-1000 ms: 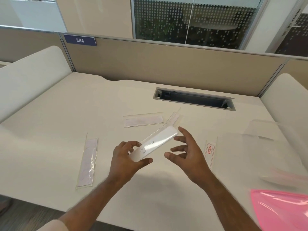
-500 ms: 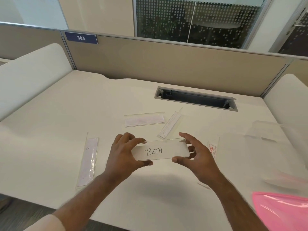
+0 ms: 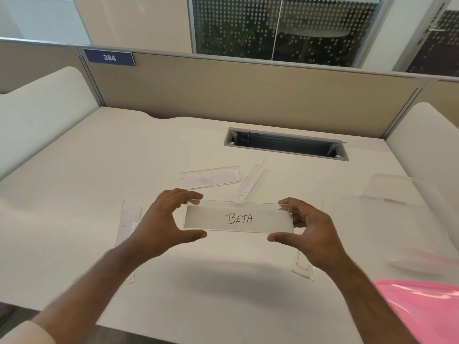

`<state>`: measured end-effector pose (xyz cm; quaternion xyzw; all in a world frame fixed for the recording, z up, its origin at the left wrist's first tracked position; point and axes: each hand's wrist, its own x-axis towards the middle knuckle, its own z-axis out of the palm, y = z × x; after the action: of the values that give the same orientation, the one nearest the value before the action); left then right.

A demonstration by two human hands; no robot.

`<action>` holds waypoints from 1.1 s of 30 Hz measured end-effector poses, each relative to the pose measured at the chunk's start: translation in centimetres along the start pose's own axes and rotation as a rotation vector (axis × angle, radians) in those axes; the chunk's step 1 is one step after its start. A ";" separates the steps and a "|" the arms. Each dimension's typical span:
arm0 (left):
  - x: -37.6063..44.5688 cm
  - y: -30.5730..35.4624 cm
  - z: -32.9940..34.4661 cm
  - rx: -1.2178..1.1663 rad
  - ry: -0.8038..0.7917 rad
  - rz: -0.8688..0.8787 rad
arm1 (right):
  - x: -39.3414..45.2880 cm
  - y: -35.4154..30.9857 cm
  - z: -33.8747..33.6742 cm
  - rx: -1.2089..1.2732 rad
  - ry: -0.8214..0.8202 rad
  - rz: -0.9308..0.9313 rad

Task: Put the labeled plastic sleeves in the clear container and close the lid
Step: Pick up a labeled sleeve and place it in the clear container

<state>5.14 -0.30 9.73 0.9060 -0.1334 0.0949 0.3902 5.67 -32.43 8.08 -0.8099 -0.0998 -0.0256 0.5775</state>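
**Both hands raised, pinching**

Both forearms are extended forward over the desk. The left hand [image 3: 164, 219] and right hand [image 3: 310, 229] are held level, facing each other, thumbs below, fingers curled above, each pinching one end of the sleeve [image 3: 238, 218].

Pink sheet [image 3: 427, 311] cut off by the right and bottom edges, clear container [image 3: 407, 194] blurred and faint at right, sleeve [image 3: 303, 265] partly hidden behind right hand [image 3: 310, 234], left sleeve [image 3: 128, 224] writing too faint to read
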 end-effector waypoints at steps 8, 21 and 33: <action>-0.3 0.2 -0.2 -0.044 0.026 -0.036 | 0.7 -0.6 -0.8 0.015 -0.025 -0.023; 0.6 0.5 -0.2 -0.107 0.021 -0.036 | 1.5 -0.7 -1.6 -0.011 -0.014 -0.025; 1.5 0.4 0.4 -0.094 0.014 -0.013 | 1.4 -0.9 -2.8 -0.164 -0.106 0.033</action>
<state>6.42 -1.10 10.20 0.8870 -0.1290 0.0923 0.4337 7.03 -34.58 10.05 -0.8563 -0.1142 0.0189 0.5034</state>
